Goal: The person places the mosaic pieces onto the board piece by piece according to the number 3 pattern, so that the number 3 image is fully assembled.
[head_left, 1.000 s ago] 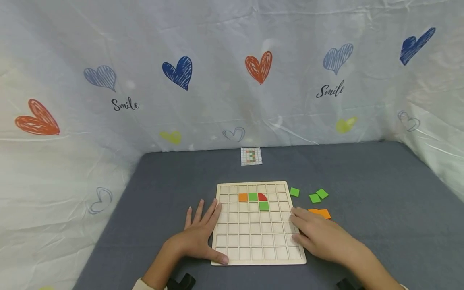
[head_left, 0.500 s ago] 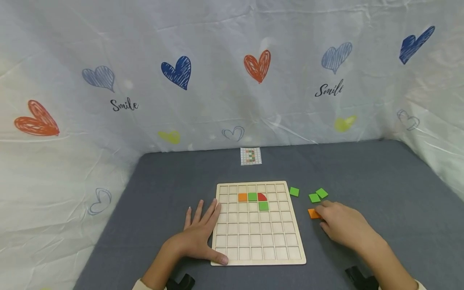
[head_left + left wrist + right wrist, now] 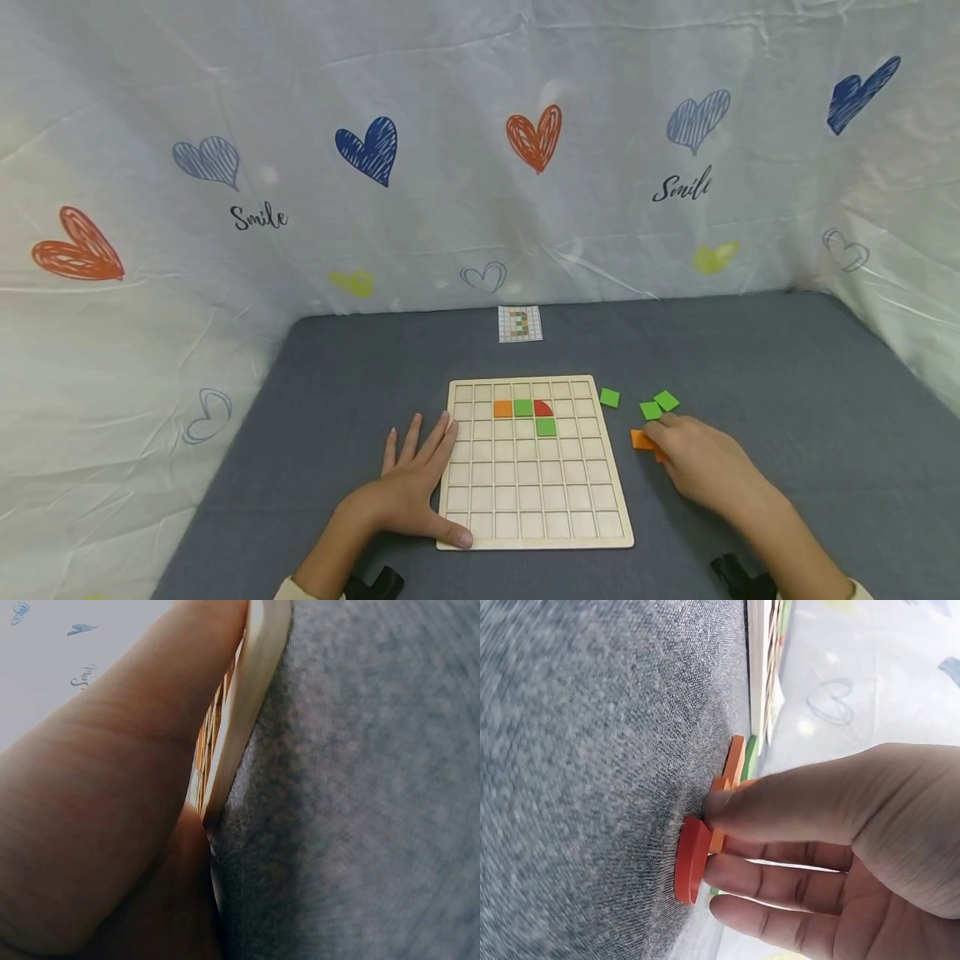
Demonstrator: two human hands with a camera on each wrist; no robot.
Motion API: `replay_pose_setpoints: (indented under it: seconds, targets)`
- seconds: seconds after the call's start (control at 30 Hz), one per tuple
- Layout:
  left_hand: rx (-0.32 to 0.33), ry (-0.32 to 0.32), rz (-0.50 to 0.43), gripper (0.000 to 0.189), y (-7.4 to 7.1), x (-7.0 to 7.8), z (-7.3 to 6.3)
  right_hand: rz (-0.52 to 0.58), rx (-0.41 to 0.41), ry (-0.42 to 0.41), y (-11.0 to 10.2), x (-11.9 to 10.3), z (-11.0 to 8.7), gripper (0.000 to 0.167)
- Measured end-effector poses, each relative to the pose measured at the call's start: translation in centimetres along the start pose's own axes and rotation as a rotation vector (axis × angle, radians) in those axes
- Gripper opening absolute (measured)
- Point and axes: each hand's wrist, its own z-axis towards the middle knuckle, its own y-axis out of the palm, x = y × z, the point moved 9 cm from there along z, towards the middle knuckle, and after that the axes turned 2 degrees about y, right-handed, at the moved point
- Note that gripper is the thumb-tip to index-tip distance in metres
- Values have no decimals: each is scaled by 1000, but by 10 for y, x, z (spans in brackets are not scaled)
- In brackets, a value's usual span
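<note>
My left hand (image 3: 408, 492) lies with its fingers spread along the left edge of a wooden grid board (image 3: 517, 500), thumb on the near left corner. On the board sit an orange square tile (image 3: 502, 408), a green square (image 3: 522, 407), a red quarter-circle piece (image 3: 542, 408) and another green square (image 3: 546, 427). Right of the board, my right hand (image 3: 705, 462) reaches down over the loose orange tiles (image 3: 641, 440). In the right wrist view, thumb and fingers pinch an orange tile (image 3: 717, 841); a red piece (image 3: 692, 859) stands out beside the thumb, mostly covered from above.
Green square tiles (image 3: 610, 397) lie right of the board, two of them (image 3: 650, 411) just beyond my right hand. A small printed grid card (image 3: 520, 323) rests at the back of the grey cloth-covered table (image 3: 360, 358). Behind hangs a white curtain (image 3: 450, 208) with hearts.
My right hand has left the board's right edge for the orange tiles, which have shifted slightly apart under its fingers. The left hand and board have stayed put.
</note>
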Motion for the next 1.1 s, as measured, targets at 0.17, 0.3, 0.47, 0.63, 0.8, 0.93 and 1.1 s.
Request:
replay_pose_setpoints:
  seconds: [0.17, 0.3, 0.47, 0.63, 0.8, 0.93, 1.1]
  targets:
    - [18, 9, 1, 142, 5, -6, 2, -14, -7, 1, 2, -1, 1, 24]
    - [23, 19, -4, 142, 5, -6, 2, 5, -25, 20, 2, -1, 2, 28]
    - [29, 31, -10, 141, 3, -3, 2, 65, -5, 6, -1, -6, 4, 29]
    - [32, 40, -30, 139, 0, 0, 1, 142, -11, -45, -3, -17, 9, 25]
    - [21, 30, -20, 140, 2, -2, 1, 176, -24, -93, -3, -33, 15, 23]
    - [17, 15, -9, 142, 5, -6, 2, 154, -17, -133, -4, -46, 21, 19]
    - [14, 3, 11, 143, 6, -8, 3, 139, -15, -176, -3, -62, 30, 19]
